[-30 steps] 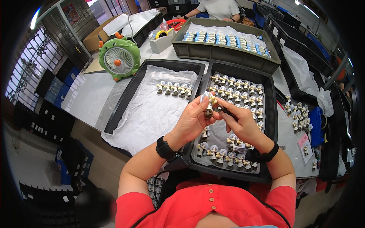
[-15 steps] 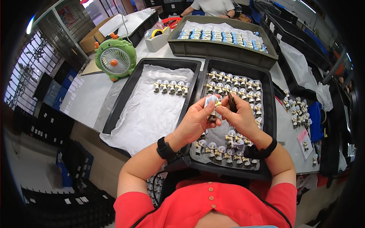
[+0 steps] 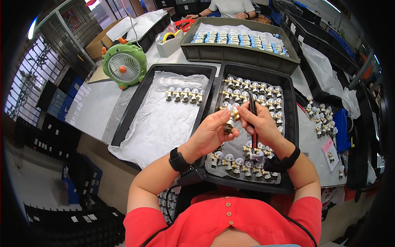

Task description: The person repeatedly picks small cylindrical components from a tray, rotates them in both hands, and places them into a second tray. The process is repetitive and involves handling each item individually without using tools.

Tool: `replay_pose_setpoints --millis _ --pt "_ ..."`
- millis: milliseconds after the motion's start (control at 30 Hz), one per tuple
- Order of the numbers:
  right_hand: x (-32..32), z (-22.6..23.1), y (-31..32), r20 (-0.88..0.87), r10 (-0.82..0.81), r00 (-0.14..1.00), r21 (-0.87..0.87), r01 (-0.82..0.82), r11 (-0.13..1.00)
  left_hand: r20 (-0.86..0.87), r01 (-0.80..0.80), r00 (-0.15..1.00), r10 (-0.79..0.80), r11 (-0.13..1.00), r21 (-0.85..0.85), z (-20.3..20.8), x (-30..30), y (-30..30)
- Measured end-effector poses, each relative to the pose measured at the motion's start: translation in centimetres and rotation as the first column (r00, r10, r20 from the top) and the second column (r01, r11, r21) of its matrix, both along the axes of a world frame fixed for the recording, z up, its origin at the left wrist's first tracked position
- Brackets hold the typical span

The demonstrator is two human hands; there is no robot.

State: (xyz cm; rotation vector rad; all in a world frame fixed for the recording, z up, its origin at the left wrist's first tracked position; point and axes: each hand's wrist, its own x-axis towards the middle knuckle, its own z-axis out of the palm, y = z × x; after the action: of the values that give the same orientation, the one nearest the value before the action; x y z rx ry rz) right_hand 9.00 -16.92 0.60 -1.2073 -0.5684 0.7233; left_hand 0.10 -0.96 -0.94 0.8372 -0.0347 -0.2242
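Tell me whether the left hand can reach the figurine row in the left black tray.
Probably yes: the left black tray is open, and nothing tall appears to stand between the left hand and the figurine row. However, that hand holds another figurine, so grasping may be awkward.

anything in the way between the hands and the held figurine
Nothing visible: the left hand holds the figurine directly. The right hand, holding a slim dark tool, is close beside it, with nothing seen between.
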Motion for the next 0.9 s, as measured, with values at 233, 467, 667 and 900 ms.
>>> replay_pose_setpoints --millis 233,467,667,900 --pt "0.1 -0.3 -0.1 0.0 0.003 1.0 0.004 -0.003 1.0 -0.022 0.004 1.0 -0.005 1.0 -0.025 -0.4 0.2 0.1" --pt "-0.3 0.3 -0.2 0.016 0.03 0.999 -0.002 -0.03 1.0 -0.088 -0.066 0.994 0.057 0.993 -0.102 0.2 0.1 0.0" --pt "-1.3 1.2 -0.7 0.387 -0.07 0.919 -0.099 0.117 0.988 -0.061 -0.189 0.981 0.183 0.975 -0.116 0.6 0.1 0.3" --pt "-2.1 1.6 -0.6 0.72 0.023 0.693 -0.202 0.177 0.963 -0.034 -0.235 0.972 0.233 0.966 -0.108 0.6 0.1 0.5"
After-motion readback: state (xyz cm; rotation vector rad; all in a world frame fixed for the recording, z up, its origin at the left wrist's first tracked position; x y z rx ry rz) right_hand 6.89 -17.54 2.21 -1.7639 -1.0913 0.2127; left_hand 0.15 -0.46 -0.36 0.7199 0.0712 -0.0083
